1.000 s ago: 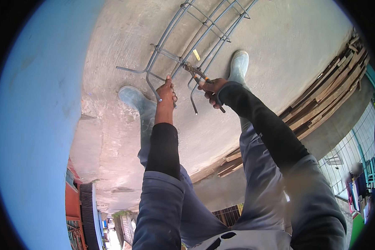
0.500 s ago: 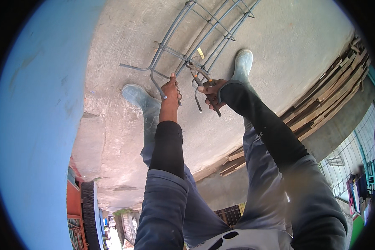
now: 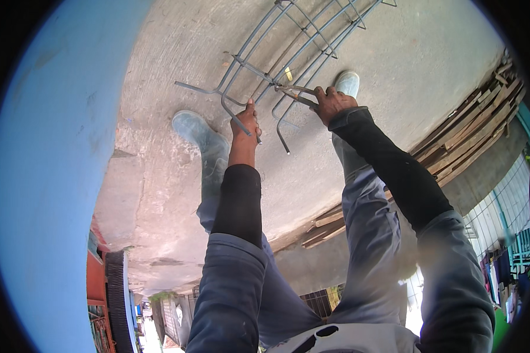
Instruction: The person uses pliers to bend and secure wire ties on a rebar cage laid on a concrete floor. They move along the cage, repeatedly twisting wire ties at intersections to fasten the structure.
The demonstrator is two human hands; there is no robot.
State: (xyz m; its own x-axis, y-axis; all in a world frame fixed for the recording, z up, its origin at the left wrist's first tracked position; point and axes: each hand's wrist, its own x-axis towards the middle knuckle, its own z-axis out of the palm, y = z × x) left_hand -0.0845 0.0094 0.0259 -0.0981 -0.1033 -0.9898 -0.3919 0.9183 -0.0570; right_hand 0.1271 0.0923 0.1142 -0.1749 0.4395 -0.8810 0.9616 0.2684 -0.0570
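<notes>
A rebar cage (image 3: pixel 256 70) of long grey bars and square stirrups lies over the concrete, stretching away from me to the upper right. Several bar ends at its near end are bent into hooks. My left hand (image 3: pixel 245 128) is closed round one of these near bar ends. In my right hand (image 3: pixel 335 106) are the handles of a pair of pincers (image 3: pixel 301 99), held out sideways. Their jaws meet the cage where a stirrup crosses a long bar; whether wire is caught between them is too small to tell.
My rubber boots stand either side of the cage end, the left boot (image 3: pixel 197 132) nearer and the right boot (image 3: pixel 347 83) beyond my right hand. A blue wall (image 3: pixel 53 176) rises at left. Stacked wooden planks (image 3: pixel 471 126) lie along the right, beside a wire fence (image 3: pixel 503 194).
My right hand has swung outward and away from me, turning the pincers from pointing back at me to lying sideways. The cage has shifted slightly right in view; my left hand keeps its grip.
</notes>
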